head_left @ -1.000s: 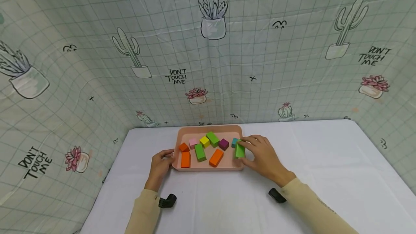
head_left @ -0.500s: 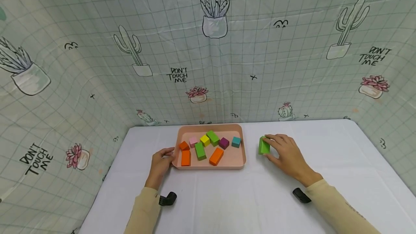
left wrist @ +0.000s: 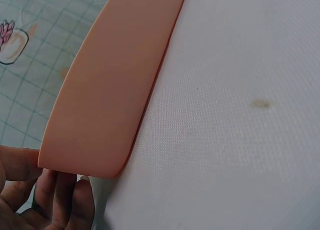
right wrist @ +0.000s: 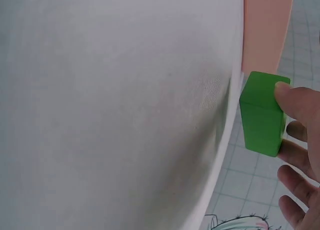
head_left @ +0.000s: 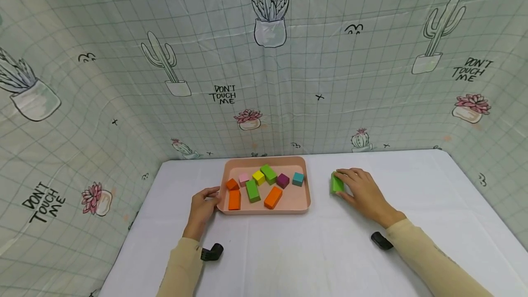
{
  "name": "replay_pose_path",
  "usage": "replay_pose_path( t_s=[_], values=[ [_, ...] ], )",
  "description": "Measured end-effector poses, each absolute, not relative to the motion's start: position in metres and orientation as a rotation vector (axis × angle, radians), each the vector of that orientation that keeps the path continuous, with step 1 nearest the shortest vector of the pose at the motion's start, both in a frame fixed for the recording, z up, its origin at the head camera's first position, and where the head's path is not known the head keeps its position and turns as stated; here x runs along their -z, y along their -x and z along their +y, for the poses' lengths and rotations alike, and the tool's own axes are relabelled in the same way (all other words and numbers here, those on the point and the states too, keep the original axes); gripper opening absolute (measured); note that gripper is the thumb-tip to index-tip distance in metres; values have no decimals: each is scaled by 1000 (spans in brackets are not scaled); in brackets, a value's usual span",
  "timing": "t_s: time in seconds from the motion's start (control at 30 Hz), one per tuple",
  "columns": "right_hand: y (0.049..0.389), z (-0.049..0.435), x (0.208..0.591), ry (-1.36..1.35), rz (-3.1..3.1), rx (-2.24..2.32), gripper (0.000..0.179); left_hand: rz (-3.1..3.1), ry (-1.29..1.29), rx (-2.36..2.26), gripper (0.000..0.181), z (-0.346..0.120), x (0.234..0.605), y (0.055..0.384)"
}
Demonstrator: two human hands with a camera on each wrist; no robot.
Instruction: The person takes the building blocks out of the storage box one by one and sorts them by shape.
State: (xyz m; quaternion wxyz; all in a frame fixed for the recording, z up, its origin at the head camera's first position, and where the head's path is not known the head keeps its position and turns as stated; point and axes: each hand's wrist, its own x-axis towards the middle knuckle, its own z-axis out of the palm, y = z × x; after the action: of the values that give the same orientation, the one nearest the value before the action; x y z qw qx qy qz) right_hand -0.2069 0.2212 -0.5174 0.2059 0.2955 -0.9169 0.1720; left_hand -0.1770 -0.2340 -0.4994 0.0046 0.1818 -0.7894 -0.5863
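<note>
In the head view, my right hand [head_left: 366, 194] pinches a green rectangular block [head_left: 337, 183] just to the right of the tray. The right wrist view shows the thumb on one face of this green block [right wrist: 265, 112] and fingers behind it. My left hand [head_left: 203, 207] holds the left end of a shallow pink tray [head_left: 264, 211]. In the left wrist view, one digit meets the tray's rim [left wrist: 100, 89] while other fingers lie against its end; their tips are partly hidden. Inside the tray lie several blocks, among them a teal cube [head_left: 298, 179] and a purple cube [head_left: 282, 181].
Also in the tray are orange blocks [head_left: 273, 197], green blocks [head_left: 253, 191], a yellow cube [head_left: 258, 178] and a pink cube [head_left: 244, 179]. White cloth [head_left: 268, 255] covers the table. A patterned curtain [head_left: 297, 68] rises behind it.
My right hand has carried the green block from the tray's right end out to the right, then stayed nearly in place over the last half second. The left hand stays at the tray.
</note>
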Motion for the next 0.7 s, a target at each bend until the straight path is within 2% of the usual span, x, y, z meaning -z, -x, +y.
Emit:
replay_pose_path(
  t_s=[0.7],
  values=[
    [243, 201, 514, -869, -2689, -513, 54, -2454, -597, 1858, 35, -234, 501, 177]
  ],
)
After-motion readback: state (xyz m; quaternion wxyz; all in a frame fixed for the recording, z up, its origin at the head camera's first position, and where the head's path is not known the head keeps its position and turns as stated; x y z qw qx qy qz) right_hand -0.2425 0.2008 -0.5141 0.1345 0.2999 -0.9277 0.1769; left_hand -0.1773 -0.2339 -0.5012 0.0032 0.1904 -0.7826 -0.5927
